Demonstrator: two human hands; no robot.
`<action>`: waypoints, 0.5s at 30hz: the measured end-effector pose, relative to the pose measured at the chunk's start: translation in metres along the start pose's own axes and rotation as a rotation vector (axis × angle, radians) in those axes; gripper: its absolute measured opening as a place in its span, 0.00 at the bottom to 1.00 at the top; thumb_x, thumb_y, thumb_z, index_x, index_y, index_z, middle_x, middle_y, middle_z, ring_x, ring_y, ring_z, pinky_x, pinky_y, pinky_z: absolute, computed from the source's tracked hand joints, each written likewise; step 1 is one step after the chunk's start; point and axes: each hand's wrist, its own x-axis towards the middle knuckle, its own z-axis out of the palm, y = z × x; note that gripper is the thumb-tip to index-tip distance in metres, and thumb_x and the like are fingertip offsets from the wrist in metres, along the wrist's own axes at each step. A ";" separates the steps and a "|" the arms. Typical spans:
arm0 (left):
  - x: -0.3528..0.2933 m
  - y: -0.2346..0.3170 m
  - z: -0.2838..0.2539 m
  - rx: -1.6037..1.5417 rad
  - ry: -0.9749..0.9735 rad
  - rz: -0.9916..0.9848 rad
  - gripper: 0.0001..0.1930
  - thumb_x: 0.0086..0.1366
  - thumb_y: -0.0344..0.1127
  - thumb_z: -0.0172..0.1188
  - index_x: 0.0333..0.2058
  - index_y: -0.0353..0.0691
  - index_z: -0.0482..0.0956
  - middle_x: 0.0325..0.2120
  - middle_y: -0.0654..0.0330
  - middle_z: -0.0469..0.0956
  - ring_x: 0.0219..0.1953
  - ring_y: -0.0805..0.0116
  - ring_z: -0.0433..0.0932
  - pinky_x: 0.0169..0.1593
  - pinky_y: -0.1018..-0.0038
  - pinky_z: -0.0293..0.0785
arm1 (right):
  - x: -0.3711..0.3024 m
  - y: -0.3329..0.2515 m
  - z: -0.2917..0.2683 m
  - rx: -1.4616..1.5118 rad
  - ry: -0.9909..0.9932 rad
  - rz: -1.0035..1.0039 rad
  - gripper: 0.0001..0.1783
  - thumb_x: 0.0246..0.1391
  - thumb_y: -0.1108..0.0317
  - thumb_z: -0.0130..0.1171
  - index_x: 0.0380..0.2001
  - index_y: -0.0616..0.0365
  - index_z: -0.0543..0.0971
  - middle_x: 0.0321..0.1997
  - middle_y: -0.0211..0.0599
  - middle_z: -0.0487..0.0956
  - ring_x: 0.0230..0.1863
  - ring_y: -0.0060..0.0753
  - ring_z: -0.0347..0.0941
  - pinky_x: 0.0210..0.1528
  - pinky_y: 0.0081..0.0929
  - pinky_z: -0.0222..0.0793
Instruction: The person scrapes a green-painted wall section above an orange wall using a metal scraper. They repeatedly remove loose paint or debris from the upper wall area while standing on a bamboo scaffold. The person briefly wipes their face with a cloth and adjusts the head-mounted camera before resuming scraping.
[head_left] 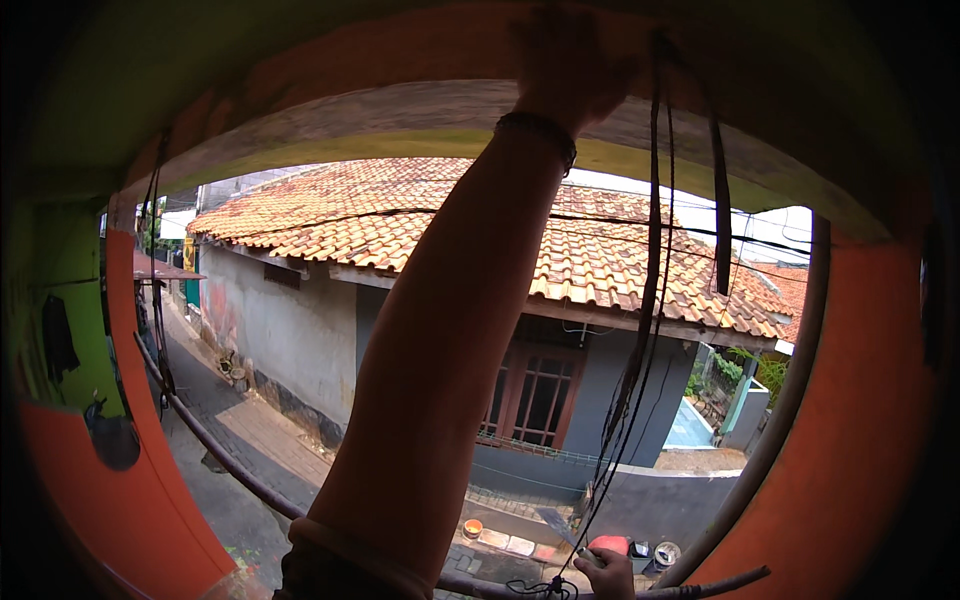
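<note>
The right hand (607, 577), low in the view and partly cut off by the lower edge, has its thumb and fingers closed around the handle of a scraper (555, 522), whose flat grey blade points up and to the left. Just beside this hand, dark cords (650, 300) come down from above and gather in a knot near a long thin pole (270, 492) that runs across the lower part of the opening. The left hand (570, 70) is raised at the end of a long bare forearm, with its fingers spread against the beam (350, 105) overhead; it lies in shade, so how hard it presses I cannot tell. A dark bracelet (540, 128) circles that wrist, and a dark sleeve (330, 575) sits lower down the arm. To the right of the forearm a black strip (720, 200) hangs down beside the cords. Orange wall (860, 400) frames the opening on the right, and on the far left a dark cloth (60, 338) hangs against green paint. Outside, well beyond the hands, stands a house with a tiled roof (380, 220) and a brown-framed window (535, 395). A paved lane (230, 450) runs along its left side, and an orange bucket (472, 528) stands below the window.
</note>
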 end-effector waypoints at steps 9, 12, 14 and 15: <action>-0.001 0.002 -0.007 0.091 0.049 -0.028 0.39 0.62 0.67 0.33 0.61 0.43 0.57 0.62 0.40 0.47 0.66 0.45 0.43 0.61 0.40 0.36 | -0.001 0.009 -0.003 -0.021 0.018 -0.015 0.25 0.45 0.57 0.64 0.43 0.63 0.77 0.34 0.47 0.80 0.35 0.35 0.75 0.41 0.28 0.69; 0.001 -0.001 -0.007 0.106 0.058 -0.025 0.40 0.61 0.68 0.32 0.61 0.44 0.57 0.63 0.40 0.46 0.66 0.45 0.42 0.61 0.38 0.35 | -0.003 0.005 -0.005 -0.011 0.018 -0.003 0.25 0.45 0.57 0.64 0.43 0.63 0.77 0.34 0.47 0.80 0.35 0.35 0.75 0.41 0.29 0.69; -0.001 -0.008 0.001 0.065 0.148 0.013 0.40 0.60 0.69 0.32 0.61 0.45 0.57 0.63 0.40 0.45 0.66 0.45 0.41 0.60 0.37 0.33 | -0.006 -0.001 -0.008 0.006 0.018 0.008 0.25 0.45 0.56 0.64 0.43 0.63 0.77 0.34 0.47 0.80 0.35 0.35 0.75 0.41 0.29 0.69; -0.001 -0.008 0.002 0.054 0.141 0.004 0.41 0.60 0.70 0.32 0.61 0.45 0.57 0.63 0.40 0.45 0.66 0.44 0.40 0.60 0.36 0.32 | -0.008 -0.003 -0.009 0.018 0.024 0.015 0.25 0.45 0.57 0.64 0.43 0.63 0.77 0.34 0.47 0.80 0.35 0.34 0.75 0.41 0.28 0.69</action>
